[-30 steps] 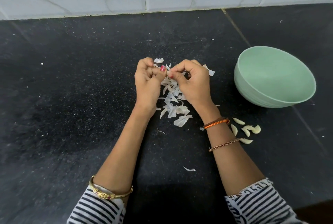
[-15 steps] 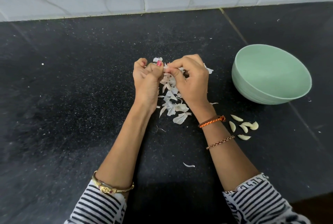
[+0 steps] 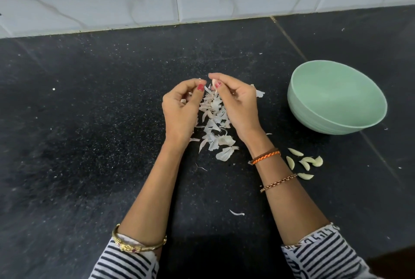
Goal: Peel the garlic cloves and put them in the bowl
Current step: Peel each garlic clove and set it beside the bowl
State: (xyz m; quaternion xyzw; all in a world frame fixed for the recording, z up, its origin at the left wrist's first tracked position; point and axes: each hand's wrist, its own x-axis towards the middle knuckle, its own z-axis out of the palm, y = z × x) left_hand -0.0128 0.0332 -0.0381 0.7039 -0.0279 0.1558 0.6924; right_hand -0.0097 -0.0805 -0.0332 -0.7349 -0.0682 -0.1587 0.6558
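At the centre of the frame the right hand point(image 3: 238, 106) is pinching a garlic clove point(image 3: 214, 82) between thumb and curled fingers. The left hand point(image 3: 182, 110) is curling just beside it, thumb meeting forefinger; whether it is holding anything I cannot tell. A heap of papery skins point(image 3: 215, 126) is lying between the wrists on the black counter point(image 3: 89, 121). Peeled cloves point(image 3: 305, 163) are sitting right of the right forearm, below the green bowl point(image 3: 336, 119) at the right of the frame
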